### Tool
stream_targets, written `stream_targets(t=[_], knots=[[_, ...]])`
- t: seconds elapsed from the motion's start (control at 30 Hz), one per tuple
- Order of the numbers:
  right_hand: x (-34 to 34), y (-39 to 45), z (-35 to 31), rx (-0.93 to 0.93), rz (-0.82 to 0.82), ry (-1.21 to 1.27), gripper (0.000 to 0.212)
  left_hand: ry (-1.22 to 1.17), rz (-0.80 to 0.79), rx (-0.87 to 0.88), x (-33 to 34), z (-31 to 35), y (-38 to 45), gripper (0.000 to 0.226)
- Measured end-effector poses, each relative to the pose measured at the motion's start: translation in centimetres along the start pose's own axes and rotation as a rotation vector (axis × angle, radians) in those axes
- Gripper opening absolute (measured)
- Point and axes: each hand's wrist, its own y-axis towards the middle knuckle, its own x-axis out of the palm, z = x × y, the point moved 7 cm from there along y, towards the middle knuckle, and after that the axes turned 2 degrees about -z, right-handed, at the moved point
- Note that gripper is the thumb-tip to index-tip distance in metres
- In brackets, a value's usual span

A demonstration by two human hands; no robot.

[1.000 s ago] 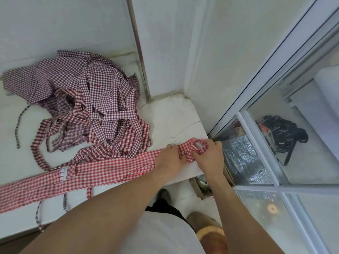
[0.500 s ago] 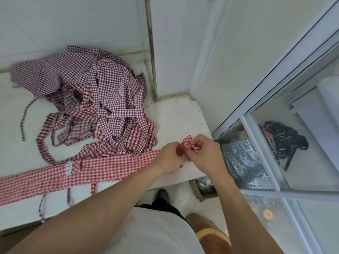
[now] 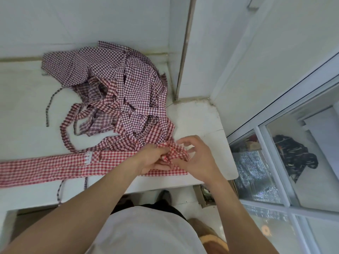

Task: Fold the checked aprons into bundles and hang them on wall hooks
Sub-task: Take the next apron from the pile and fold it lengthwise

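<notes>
Now both left hand (image 3: 152,158) and right hand (image 3: 198,162) pinch the red checked apron (image 3: 55,165) end; soft, limp, likely unrolls unless gripped at the fold.

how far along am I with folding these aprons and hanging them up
Early. Done: one red checked apron is folded into a long strip on the white counter. In hand: your left hand and right hand are working its right end. Left: the pile of loose aprons behind it is untouched, and no hooks or hung bundles are in view.
</notes>
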Motion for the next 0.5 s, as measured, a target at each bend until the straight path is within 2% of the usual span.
stream_targets(t=[0.1,0.13,0.3,0.37,0.5], knots=[[1.2,0.3,1.4,0.023,-0.143,-0.157,0.079,0.042,-0.001,-0.03,-1.8,-0.9,-0.1,0.017],[1.9,0.4,2.0,0.029,-0.181,-0.173,0.079,0.062,0.006,-0.033,-2.3,-1.1,-0.2,0.016],[4.5,0.5,5.1,0.006,-0.09,-0.162,0.042,0.107,0.084,-0.013,-4.7,-1.9,-0.2,0.017],[5.3,0.5,5.6,-0.038,-0.05,-0.177,0.037,0.096,0.104,-0.009,-5.2,-2.3,-0.1,0.025],[6.4,0.3,5.9,-0.166,0.076,-0.225,0.043,0.088,0.187,0.025,-5.4,-2.4,-0.1,0.038]])
